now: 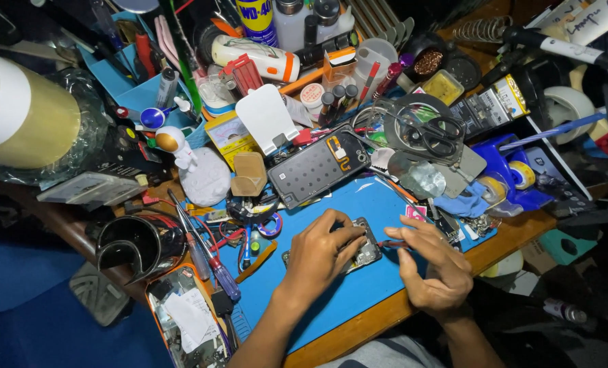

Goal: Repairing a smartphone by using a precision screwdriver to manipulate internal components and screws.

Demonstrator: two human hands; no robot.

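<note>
An opened smartphone (363, 249) is lain flat on the blue work mat (358, 286), mostly covered by the left hand (319, 253), whose fingers (341, 232) are curled down onto its upper edge and pressed against it. The right hand (435, 262) is set just beside the phone's right edge; a thin red-handled tool (392, 243) is pinched narrowly between its thumb and fingertips, the tip pointed at the phone's exposed side. Whether the tip is touching cannot be told.

Beyond the fingertips, a dark phone back panel (317, 165) is propped against clutter, with scissors (432, 134) farther off to the right. To the left of the left wrist, 1 red-handled screwdriver (212, 262) is laid near the mat's left edge. Bare mat is seen below both wrists, down to the wooden table edge (379, 320); above the fingers only a narrow strip of mat is left open before the clutter begins.
</note>
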